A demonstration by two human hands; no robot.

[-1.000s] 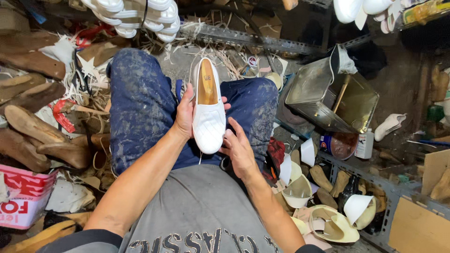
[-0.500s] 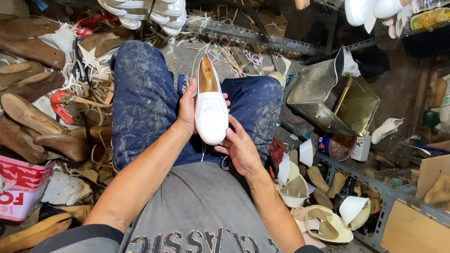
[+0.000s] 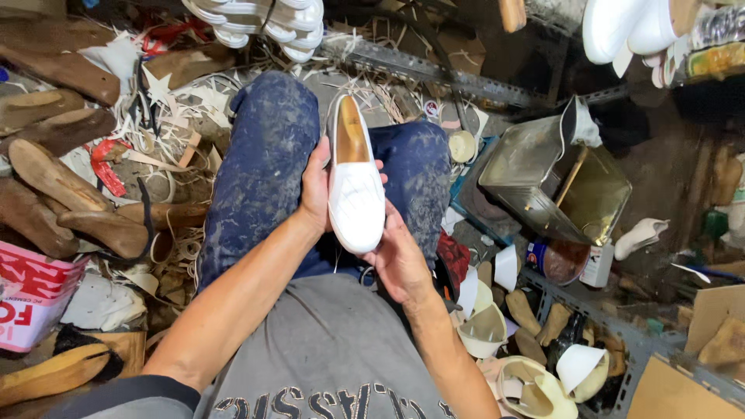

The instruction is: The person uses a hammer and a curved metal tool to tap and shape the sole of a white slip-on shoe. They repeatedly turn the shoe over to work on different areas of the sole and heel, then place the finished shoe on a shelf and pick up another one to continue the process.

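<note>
White loafer [image 3: 355, 186] sits over my lap, toe toward me. Left hand [image 3: 314, 186] clasps its side, right hand [image 3: 400, 260] cups the toe. I'd judge it light, upper soft, sole stiff; grip by the sole edges.

A white shoe [image 3: 355, 186] with a tan lining was held above the person's lap, toe pointing toward the camera. The left hand [image 3: 316, 186] gripped its left side, while the right hand [image 3: 400, 260] cupped the toe from below. Stained blue trousers [image 3: 264, 163] lay beneath. Wooden shoe forms [image 3: 46, 194] lay on the floor to the left, and an open metal tin [image 3: 555, 182] stood to the right.
</note>
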